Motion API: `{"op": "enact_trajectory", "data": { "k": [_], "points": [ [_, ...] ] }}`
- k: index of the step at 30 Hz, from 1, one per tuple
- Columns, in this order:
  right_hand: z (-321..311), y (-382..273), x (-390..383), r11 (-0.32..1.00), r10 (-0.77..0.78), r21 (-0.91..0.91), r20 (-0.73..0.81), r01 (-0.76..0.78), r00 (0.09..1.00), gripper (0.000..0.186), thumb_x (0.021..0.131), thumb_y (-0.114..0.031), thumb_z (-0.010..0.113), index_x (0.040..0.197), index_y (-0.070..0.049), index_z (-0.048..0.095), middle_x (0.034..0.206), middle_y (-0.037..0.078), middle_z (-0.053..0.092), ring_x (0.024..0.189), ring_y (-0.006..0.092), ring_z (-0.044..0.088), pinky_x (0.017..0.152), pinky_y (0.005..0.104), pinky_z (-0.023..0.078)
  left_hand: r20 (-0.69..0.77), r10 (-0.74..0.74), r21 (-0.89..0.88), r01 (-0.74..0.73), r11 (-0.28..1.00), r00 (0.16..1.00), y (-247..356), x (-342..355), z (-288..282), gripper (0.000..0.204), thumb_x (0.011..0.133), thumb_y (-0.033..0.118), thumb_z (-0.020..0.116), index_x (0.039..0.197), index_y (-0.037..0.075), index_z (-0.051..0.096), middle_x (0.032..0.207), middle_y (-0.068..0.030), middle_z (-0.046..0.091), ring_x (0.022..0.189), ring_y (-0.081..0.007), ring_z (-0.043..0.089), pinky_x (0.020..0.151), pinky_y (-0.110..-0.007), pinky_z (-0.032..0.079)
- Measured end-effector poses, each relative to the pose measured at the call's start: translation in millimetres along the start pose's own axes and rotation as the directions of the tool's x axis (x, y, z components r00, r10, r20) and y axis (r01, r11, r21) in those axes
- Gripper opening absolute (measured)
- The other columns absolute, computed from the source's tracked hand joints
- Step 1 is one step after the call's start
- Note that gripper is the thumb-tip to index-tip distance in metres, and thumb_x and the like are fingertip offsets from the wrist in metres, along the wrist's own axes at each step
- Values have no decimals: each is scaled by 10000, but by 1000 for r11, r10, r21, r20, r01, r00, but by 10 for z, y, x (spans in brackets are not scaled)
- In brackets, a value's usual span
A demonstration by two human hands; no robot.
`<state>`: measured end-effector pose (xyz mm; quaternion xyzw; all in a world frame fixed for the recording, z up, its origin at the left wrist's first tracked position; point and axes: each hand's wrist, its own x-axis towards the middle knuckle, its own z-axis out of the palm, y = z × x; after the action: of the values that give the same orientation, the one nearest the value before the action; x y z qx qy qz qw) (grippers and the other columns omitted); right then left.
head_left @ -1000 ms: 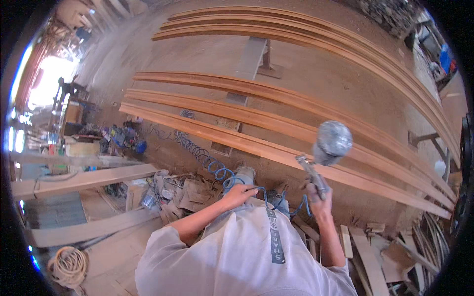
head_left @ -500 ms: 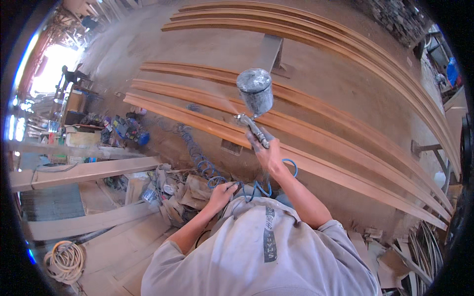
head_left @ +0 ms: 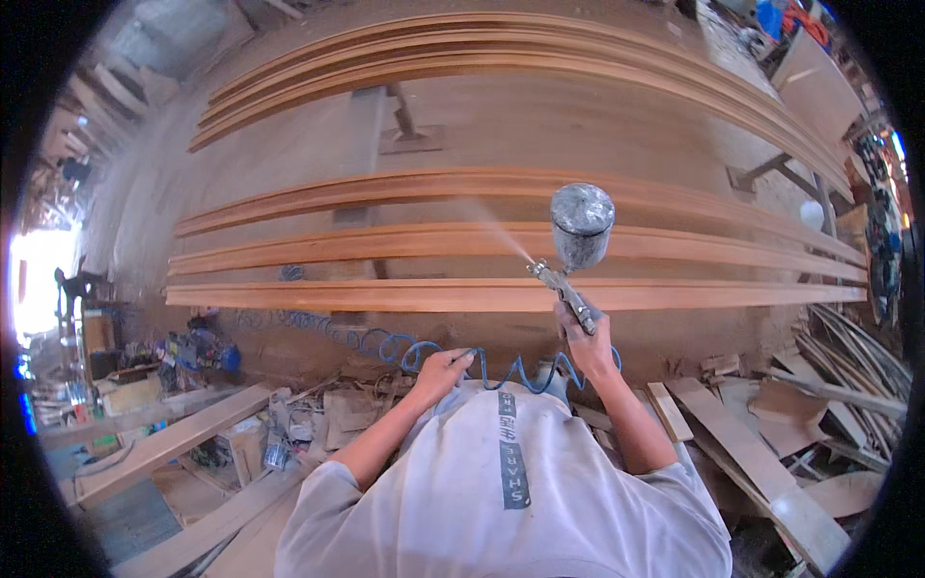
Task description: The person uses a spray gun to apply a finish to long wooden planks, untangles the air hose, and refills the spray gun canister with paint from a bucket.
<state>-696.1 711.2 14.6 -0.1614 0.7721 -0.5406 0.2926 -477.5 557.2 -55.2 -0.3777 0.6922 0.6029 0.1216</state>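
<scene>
My right hand (head_left: 586, 337) is wrapped round the handle of a metal spray gun (head_left: 562, 289) with a paint-spattered cup (head_left: 583, 222) on top. A pale mist (head_left: 503, 234) fans from its nozzle toward the long wooden mouldings. Of the nearer group, the far moulding (head_left: 385, 196), the middle moulding (head_left: 385, 247) and the near moulding (head_left: 405, 294) lie roughly parallel, left to right. Low in front of my body, my left hand (head_left: 443, 371) is closed on the coiled blue air hose (head_left: 520, 371), which runs on to the gun and trails off to the left.
Beyond lies another group of long mouldings (head_left: 462, 48), with a support stand (head_left: 409, 130) between the groups. Scrap boards (head_left: 752, 453) and thin strips lie to my right. Planks (head_left: 173, 443) and cluttered debris (head_left: 328, 419) are at my left. A dusty floor shows between.
My view has turned, so the mouldings now run nearly level across. The spray gun has moved right with my right hand, and its mist shows more clearly. My left hand still grips the hose.
</scene>
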Motion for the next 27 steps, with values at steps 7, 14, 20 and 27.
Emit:
{"op": "enact_trajectory", "data": {
  "k": [7, 14, 20, 27],
  "points": [
    [-1432, 237, -259, 998, 1, 57, -231, 13, 973, 157, 894, -171, 619, 826, -32, 595, 602, -44, 473, 559, 48, 411, 486, 249, 354, 32, 79, 85, -81, 993, 996, 515, 229, 890, 378, 904, 323, 541, 1134, 43, 650, 631, -60, 597, 534, -134, 536, 518, -304, 435],
    [-2826, 634, -293, 997, 17, 74, -509, 24, 861, 216, 919, -231, 604, 996, -35, 653, 648, -69, 478, 572, 38, 414, 501, 235, 346, 123, -6, 54, -1, 999, 992, 1148, 281, 1565, 307, 934, 267, 533, 1056, 11, 653, 619, -8, 540, 538, -84, 477, 481, -258, 365],
    [-3812, 935, -172, 999, 29, 44, -701, 3, 713, 285, 913, -256, 615, 1019, 5, 661, 716, -45, 530, 641, 58, 440, 541, 257, 367, 198, 21, 84, -38, 996, 980, 1426, 360, 1978, 356, 927, 295, 534, 1155, 42, 640, 579, 11, 525, 528, -72, 465, 496, -253, 372],
    [-4706, 1248, 53, 981, -143, -187, -878, -51, 457, 417, 916, -374, 576, 1057, 14, 633, 756, 32, 597, 668, 119, 510, 627, 316, 415, 238, -6, 36, -2, 999, 971, 1471, 422, 2212, 328, 936, 262, 538, 1135, 19, 632, 617, 5, 538, 526, -85, 488, 484, -256, 387]
  ]
}}
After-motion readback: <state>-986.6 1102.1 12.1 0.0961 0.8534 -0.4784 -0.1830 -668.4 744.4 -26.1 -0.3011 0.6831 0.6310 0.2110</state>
